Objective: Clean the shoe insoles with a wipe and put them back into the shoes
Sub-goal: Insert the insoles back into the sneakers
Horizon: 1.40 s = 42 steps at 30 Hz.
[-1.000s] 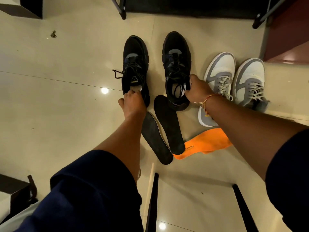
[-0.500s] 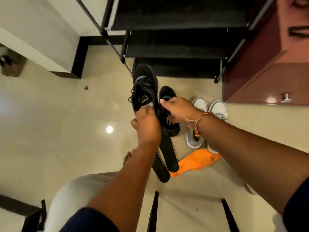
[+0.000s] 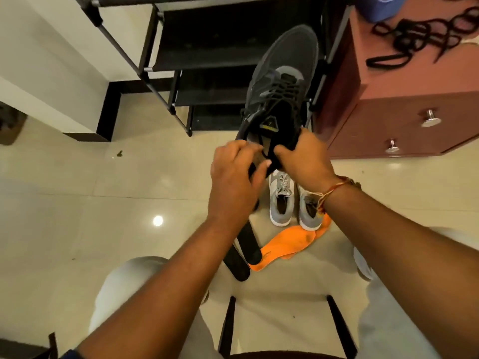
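Rack (image 3: 207, 55), cabinet (image 3: 388, 120) hem shoe (image 3: 285, 60); floor (image 3: 77, 203) open leftward.

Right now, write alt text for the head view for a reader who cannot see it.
A left hand and right hand hold a black shoe up by its heel opening, toe pointing away. On the tiled floor below lie two black insoles, orange insoles and a pair of grey shoes.

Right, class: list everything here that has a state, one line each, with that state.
Black shoe: held up, toe away.
Left hand: grips black shoe's heel.
Right hand: grips its collar.
Black insoles: out, on floor.
Orange insole: out, on floor.
Grey shoes: on floor, upright.
Drawers: shut.
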Tool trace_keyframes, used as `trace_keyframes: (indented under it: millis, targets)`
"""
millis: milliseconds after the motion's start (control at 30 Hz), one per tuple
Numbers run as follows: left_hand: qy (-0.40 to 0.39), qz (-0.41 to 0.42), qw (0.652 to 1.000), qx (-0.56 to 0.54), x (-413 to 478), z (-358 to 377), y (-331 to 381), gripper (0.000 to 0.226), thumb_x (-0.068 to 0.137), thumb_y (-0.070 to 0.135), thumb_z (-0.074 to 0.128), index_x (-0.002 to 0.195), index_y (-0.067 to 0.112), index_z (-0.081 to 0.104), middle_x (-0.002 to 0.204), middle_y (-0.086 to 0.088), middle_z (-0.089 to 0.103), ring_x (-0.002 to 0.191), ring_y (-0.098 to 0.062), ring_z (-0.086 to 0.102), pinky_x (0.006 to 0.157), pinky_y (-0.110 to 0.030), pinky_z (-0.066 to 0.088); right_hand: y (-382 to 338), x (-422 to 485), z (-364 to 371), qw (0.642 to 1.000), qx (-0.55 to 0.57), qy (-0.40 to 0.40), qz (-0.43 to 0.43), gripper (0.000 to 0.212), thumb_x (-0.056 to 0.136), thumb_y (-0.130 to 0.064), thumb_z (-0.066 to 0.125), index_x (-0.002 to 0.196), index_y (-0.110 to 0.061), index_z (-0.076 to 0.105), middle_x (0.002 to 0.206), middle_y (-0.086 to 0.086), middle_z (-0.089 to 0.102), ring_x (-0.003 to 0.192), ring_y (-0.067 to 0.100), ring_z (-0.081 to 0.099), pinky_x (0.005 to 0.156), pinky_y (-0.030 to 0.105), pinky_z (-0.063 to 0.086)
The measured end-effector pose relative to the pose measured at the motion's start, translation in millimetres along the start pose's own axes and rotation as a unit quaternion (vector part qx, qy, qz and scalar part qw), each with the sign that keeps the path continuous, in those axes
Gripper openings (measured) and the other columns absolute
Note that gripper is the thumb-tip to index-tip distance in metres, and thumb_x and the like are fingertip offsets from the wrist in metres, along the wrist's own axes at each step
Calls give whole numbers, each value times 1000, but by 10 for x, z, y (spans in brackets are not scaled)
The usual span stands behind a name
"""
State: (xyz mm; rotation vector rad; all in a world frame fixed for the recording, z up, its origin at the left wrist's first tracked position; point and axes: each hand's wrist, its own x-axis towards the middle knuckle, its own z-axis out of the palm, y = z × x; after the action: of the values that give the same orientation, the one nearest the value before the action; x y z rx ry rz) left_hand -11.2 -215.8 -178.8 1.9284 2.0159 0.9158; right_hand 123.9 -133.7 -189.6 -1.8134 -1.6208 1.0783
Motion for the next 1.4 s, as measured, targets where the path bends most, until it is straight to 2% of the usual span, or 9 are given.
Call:
trace_keyframes:
  millis: [67,167,300,467,567,800,1033,1233,1400]
  targets:
    - [21,-53,997,43,151,19,-66,30,92,32,70,119,20,68,122,-6,52,115,-21,43,94,-41,47,-22,70,25,999,-31,4,-20,35,86,-29,64,117,-13,62,102,11,69,95,31,64,69,28,44]
    - [-3,-70,990,121,353,143,-178,42,90,34,73,131,28,63,144,-12,42,134,-31,35,102,-43,38,-62,149,123,997,-64,16,-49,36,87,-33,63,119,-17,62,102,13,70,95,34,65,73,34,52]
    - [-20,-91,986,135,466,305,-290,58,88,23,74,142,29,52,155,-15,31,142,-35,28,108,-48,37,-21,206,225,992,-90,5,-86,37,88,-35,59,123,-23,59,97,12,70,88,36,66,72,40,56]
    - [-24,-79,986,143,580,350,-393,50,89,20,73,137,25,58,153,-13,37,139,-34,35,107,-44,41,17,280,272,990,-111,-2,-85,35,87,-35,57,118,-18,61,93,14,69,83,36,64,65,35,51]
    - [-40,-98,980,169,633,326,-461,48,88,23,74,134,27,61,153,-11,38,138,-34,36,105,-44,44,20,264,315,988,-121,-6,-100,36,84,-37,53,112,-15,61,86,15,68,78,39,62,65,41,55]
    - [-15,-78,970,229,611,420,-472,28,94,28,67,120,18,64,142,-12,49,121,-31,50,87,-36,50,-14,164,375,972,-187,-15,-138,37,91,-36,55,124,-19,56,87,14,67,77,39,63,65,39,54]
    - [1,-63,979,193,618,390,-458,20,96,24,63,110,13,71,145,-15,50,130,-35,49,100,-44,48,-20,212,349,973,-188,-19,-136,35,91,-33,54,122,-16,56,90,16,68,80,41,63,69,43,55]
    - [1,-44,994,99,615,360,-292,42,101,30,35,129,12,60,151,-16,46,129,-33,55,98,-40,54,63,274,319,969,-215,-29,-118,39,95,-29,52,131,-13,49,97,19,68,87,43,63,70,42,51]
    - [43,-50,995,74,643,309,-345,44,100,32,29,129,12,56,128,-9,64,109,-27,63,81,-41,59,59,266,367,965,-215,-39,-144,49,95,-31,50,142,-17,42,91,18,68,79,41,64,70,45,56]
